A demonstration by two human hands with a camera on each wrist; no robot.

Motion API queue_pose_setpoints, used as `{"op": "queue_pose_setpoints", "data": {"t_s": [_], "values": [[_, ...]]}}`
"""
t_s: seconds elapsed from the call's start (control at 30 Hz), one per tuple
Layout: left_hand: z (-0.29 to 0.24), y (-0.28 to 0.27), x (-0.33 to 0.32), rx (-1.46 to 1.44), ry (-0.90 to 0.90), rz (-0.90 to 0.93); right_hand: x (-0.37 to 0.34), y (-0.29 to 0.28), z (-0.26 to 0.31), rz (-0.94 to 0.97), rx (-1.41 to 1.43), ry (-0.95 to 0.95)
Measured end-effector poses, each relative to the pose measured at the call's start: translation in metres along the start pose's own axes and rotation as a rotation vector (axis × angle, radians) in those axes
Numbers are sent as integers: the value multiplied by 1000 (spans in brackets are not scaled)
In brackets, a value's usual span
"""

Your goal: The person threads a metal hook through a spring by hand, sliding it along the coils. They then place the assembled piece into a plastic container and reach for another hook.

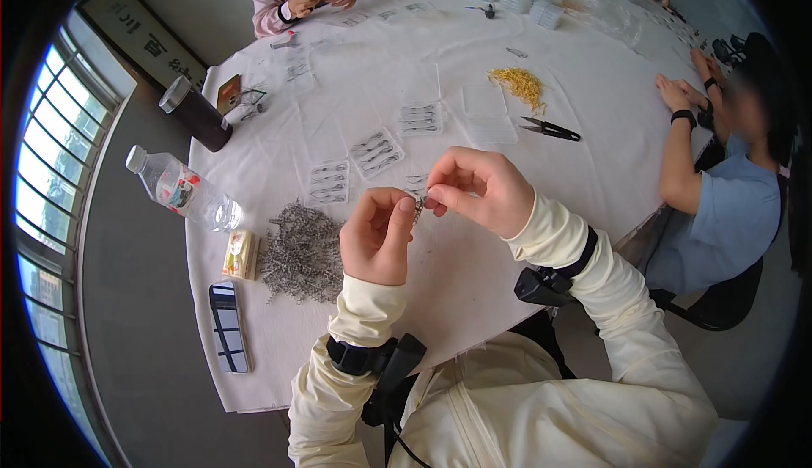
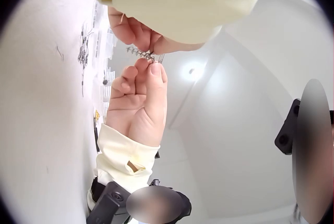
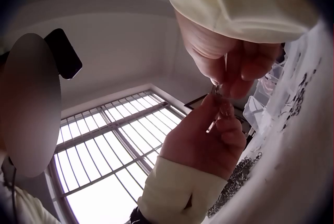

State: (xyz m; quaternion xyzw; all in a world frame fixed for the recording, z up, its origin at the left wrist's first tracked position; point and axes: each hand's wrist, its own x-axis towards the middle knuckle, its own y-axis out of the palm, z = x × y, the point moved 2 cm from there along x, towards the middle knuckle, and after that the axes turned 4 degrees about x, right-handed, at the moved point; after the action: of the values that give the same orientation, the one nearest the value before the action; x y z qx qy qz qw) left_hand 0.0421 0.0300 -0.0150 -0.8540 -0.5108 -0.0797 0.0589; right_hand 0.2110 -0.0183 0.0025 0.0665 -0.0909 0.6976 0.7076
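Observation:
Both hands meet in front of the chest, above the white-covered table. My left hand (image 1: 378,235) pinches a small metal wire coil (image 2: 140,53) between thumb and fingers. My right hand (image 1: 480,191) has thumb and fingertips closed at the same coil, where a thin piece of wire sticks out beside it. The fingertips partly hide the coil. A tangled heap of grey metal coils (image 1: 300,252) lies to the left of my left hand. Beyond the hands, clear plastic boxes (image 1: 376,153) hold rows of dark wire pieces, and a few loose ones (image 1: 416,182) lie on the cloth.
A phone (image 1: 228,328), a tissue pack (image 1: 241,255), a water bottle (image 1: 182,189) and a dark flask (image 1: 196,114) line the left edge. Farther off are a yellow heap (image 1: 518,87), black-handled scissors (image 1: 551,129) and an open clear box (image 1: 489,115). Other people sit around the table.

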Motion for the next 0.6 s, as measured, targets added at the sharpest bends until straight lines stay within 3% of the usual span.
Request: {"op": "queue_pose_setpoints", "data": {"t_s": [0.23,0.33,0.5,0.6], "values": [[1,-3,1,-61,-17,-51,0,-1,-2,-59,-3,-47],[0,-3,1,-63,-20,-52,1,-2,-3,-22,-140,-119],[-1,-2,0,-46,-27,-36,1,4,-13,-50,132,-99],[1,-2,-1,-47,-30,-28,1,7,-13,-24,127,-102]]}}
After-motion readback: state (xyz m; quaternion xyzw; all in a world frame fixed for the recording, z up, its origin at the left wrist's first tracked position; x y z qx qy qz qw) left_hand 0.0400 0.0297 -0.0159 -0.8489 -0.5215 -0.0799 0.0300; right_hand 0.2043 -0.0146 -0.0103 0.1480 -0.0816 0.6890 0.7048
